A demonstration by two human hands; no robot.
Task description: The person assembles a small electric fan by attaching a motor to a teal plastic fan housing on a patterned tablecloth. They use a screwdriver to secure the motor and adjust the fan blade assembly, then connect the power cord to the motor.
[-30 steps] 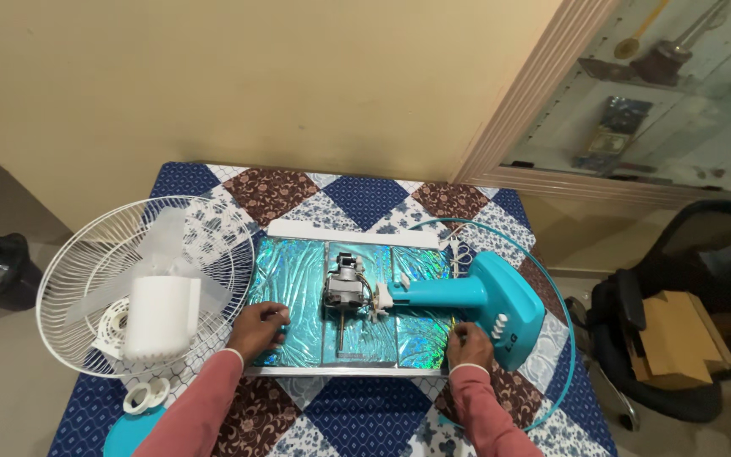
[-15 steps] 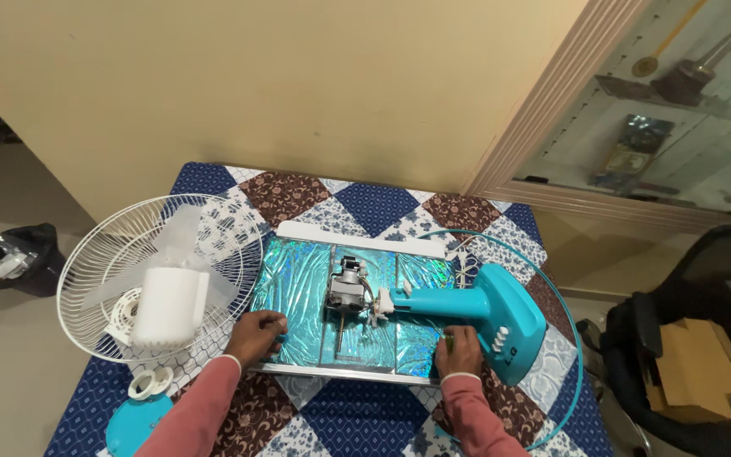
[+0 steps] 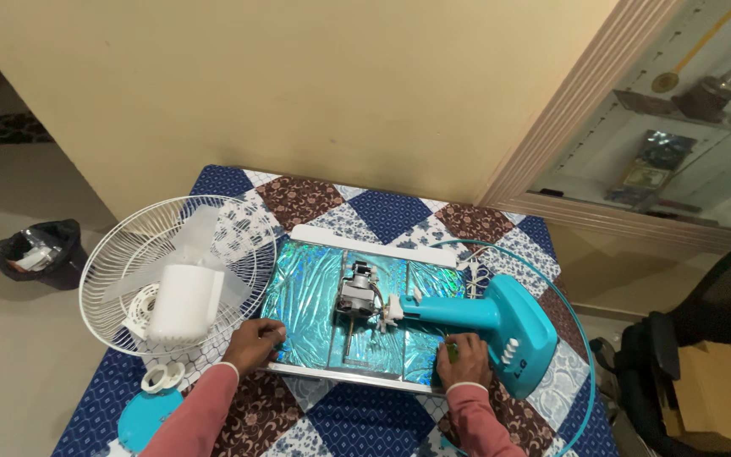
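Patchwork-quilted table (image 3: 365, 423), shiny teal foil tray (image 3: 306, 292) centred.
Left hand (image 3: 251, 343) grips tray's seven-o'clock edge; right hand (image 3: 464, 360) pinches small green piece (image 3: 451, 353) at five; steady tray.

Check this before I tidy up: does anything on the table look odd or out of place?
The turquoise plastic fan body lies on its side on the shiny holographic tray, its bare metal motor exposed. The white wire guard overhangs the table's left edge, holding loose blades. Nothing looks spilled.
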